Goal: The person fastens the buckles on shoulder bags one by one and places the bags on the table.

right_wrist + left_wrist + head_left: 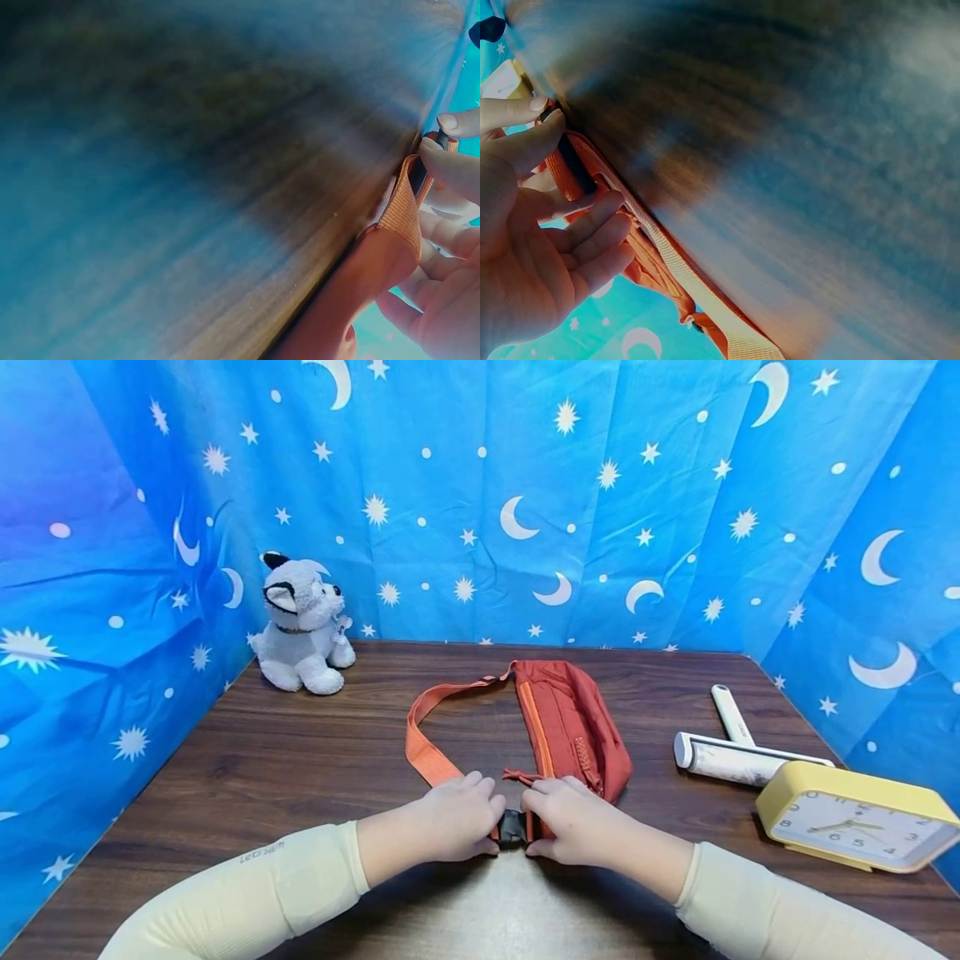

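A rust-red waist bag [577,727] with an orange zip lies on the table, its orange strap [431,735] looping out to the left. Near the table's front, a black buckle [513,828] sits between my two hands. My left hand [459,817] pinches the buckle's left end where the strap meets it. On the other side, my right hand [576,820] pinches the right end, close to the bag's lower corner. The left wrist view shows the black buckle piece [576,165] beside the left fingers. In the right wrist view, orange webbing [405,210] runs up to the right fingertips.
A grey-and-white plush dog [303,627] sits at the back left. To the right lie a white lint roller [731,760] and, nearer, a yellow alarm clock [858,814]. A blue star-and-moon cloth [450,485] hangs behind the dark wooden table [225,777].
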Motion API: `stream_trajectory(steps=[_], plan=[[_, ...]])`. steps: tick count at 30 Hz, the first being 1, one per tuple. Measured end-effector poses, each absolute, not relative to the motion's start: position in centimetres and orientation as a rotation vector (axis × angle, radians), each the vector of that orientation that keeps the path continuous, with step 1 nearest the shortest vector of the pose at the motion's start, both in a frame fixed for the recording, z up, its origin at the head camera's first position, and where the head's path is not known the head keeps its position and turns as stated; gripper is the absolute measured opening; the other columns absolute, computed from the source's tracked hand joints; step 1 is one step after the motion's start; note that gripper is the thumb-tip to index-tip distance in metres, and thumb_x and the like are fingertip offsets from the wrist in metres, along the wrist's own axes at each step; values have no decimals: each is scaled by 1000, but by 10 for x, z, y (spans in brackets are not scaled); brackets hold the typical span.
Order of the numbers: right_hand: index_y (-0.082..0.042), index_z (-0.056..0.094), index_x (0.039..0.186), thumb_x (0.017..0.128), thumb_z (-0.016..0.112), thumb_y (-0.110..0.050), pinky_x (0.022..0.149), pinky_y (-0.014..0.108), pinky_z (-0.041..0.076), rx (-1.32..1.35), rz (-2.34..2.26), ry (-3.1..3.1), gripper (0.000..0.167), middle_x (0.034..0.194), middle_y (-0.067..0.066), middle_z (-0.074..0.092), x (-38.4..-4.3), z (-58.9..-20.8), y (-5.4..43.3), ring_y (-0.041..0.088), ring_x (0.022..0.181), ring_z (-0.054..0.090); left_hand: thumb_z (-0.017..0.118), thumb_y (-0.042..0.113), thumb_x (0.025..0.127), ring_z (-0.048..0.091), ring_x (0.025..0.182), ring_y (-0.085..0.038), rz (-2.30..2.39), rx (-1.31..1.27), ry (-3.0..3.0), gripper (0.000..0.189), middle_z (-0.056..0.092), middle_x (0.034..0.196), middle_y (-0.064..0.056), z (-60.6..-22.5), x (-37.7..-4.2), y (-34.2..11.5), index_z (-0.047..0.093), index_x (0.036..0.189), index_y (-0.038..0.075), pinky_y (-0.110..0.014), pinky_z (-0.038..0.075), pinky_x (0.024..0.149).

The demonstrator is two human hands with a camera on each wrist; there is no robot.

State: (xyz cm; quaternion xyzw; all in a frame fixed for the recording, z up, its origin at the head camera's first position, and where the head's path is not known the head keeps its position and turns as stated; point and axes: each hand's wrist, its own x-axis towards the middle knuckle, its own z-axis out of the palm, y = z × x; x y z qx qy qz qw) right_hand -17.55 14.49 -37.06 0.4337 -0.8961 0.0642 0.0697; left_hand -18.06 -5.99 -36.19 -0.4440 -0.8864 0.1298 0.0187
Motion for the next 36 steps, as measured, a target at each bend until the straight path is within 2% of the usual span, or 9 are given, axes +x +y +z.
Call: stream_trajectory(steps=[12,20,24,28,31,36], plan=[[-13,59,90,76,77,-33,66,34,44,1298,296,-2668,31,85,-5,57,-174,-365,145,8,75,53,72,52,75,45,77,-15,339,-1396,-2710,47,51,86,0,-357,-185,-64,58,96,13,-25,40,67],[-9,60,95,82,73,-27,65,29,48,1303,412,-2586,26,88,-1,61,-175,-358,147,7,70,57,71,59,71,45,70,-15,218,-1377,-2487,54,48,77,2,-352,-190,-72,58,92,11,-25,40,58],[-11,60,95,82,72,-27,60,27,45,1281,391,-2524,24,78,-4,56,-177,-354,149,5,63,49,69,60,73,47,70,-15,152,-1341,-2404,54,50,79,2,-348,-192,-78,57,92,10,-26,41,56],[-13,60,99,84,69,-30,67,33,45,1206,388,-2519,24,84,-4,59,-176,-352,152,9,74,55,68,59,75,52,77,-16,111,-1323,-2387,56,57,88,2,-343,-192,-85,59,101,10,-29,43,61],[-14,62,104,86,67,-33,75,39,45,1129,405,-2550,28,98,-2,63,-175,-350,157,13,91,58,67,58,77,55,90,-19,104,-1297,-2416,62,61,101,-1,-339,-193,-92,59,114,8,-34,46,71],[-14,63,112,88,62,-37,78,42,45,1040,415,-2582,33,106,-1,63,-174,-346,163,15,102,56,65,57,79,54,107,-24,63,-1238,-2466,73,59,120,-8,-333,-196,-103,53,127,4,-40,45,86]])
